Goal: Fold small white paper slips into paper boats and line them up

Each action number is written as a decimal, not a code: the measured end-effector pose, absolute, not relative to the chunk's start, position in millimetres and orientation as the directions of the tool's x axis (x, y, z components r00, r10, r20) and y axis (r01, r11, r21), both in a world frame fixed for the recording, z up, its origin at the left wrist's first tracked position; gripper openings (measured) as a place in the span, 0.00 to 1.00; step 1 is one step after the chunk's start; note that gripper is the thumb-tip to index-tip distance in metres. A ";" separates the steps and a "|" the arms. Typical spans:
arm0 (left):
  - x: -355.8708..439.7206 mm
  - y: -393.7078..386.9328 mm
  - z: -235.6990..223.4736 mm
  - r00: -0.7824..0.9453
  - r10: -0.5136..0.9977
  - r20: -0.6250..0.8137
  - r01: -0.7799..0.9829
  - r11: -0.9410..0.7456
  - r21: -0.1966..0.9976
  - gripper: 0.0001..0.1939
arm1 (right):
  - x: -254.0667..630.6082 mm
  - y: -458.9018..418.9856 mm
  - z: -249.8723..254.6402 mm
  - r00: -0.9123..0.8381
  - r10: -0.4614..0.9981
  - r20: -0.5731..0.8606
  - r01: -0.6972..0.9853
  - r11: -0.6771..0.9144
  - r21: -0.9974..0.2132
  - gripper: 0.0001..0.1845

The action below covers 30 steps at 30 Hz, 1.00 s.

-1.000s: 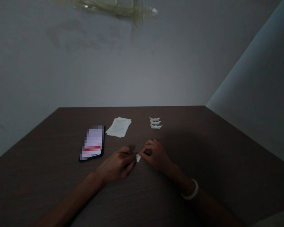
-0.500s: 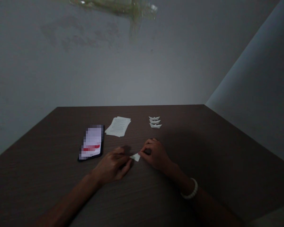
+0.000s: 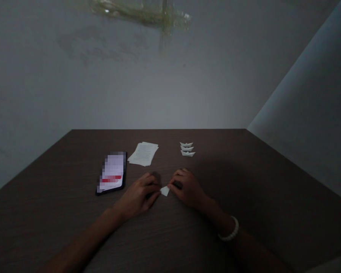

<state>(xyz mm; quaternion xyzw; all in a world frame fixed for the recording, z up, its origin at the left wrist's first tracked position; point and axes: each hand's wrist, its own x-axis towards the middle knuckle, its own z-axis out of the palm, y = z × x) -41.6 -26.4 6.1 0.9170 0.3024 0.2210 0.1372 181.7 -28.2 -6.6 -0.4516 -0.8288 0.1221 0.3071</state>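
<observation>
A small folded piece of white paper (image 3: 165,191) is pinched between my two hands, just above or on the dark wooden table (image 3: 147,239). My left hand (image 3: 140,194) grips its left corner between thumb and fingers. On the other side, the thumb and index finger of my right hand (image 3: 186,186) close on its upper right corner. The fingertips cover the paper's edges. Beyond my right hand stand several small paper boats, the nearest boat (image 3: 188,154) in front of the others in a short column.
A stack of printed paper sheets (image 3: 143,154) lies behind my left hand. Left of it is a phone (image 3: 113,172) with its screen lit and blurred. A grey wall (image 3: 170,87) rises at the table's far edge.
My left fingers have shifted on the paper's left corner, the thumb drawing in closer to the index finger. The right hand keeps its pinch. The whole view has moved slightly.
</observation>
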 end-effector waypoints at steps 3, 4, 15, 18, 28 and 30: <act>-41.5 -26.0 5.3 0.724 0.609 0.324 0.484 -0.784 0.389 0.10 | 186.2 -28.0 -3.0 -0.463 0.789 0.403 0.630 0.613 -0.476 0.02; -41.4 -26.2 5.4 0.724 0.609 0.325 0.485 -0.784 0.387 0.10 | 188.0 -28.0 -1.4 -0.496 0.773 0.396 0.608 0.635 -0.477 0.02; -39.1 -27.6 5.1 0.771 0.534 0.348 0.429 -0.838 0.336 0.11 | 188.9 -25.8 -5.2 -0.531 0.737 0.418 0.541 0.675 -0.502 0.06; -38.8 -26.7 4.9 0.783 0.519 0.342 0.410 -0.845 0.342 0.11 | 188.2 -25.6 -5.7 -0.527 0.740 0.418 0.543 0.672 -0.504 0.06; -29.5 -27.4 3.0 0.809 0.484 0.333 0.449 -0.875 0.181 0.12 | 188.6 -24.4 -7.4 -0.483 0.770 0.417 0.546 0.638 -0.543 0.06; -29.0 -27.3 3.1 0.816 0.473 0.332 0.435 -0.881 0.187 0.12 | 188.0 -24.2 -7.7 -0.454 0.796 0.400 0.569 0.605 -0.557 0.08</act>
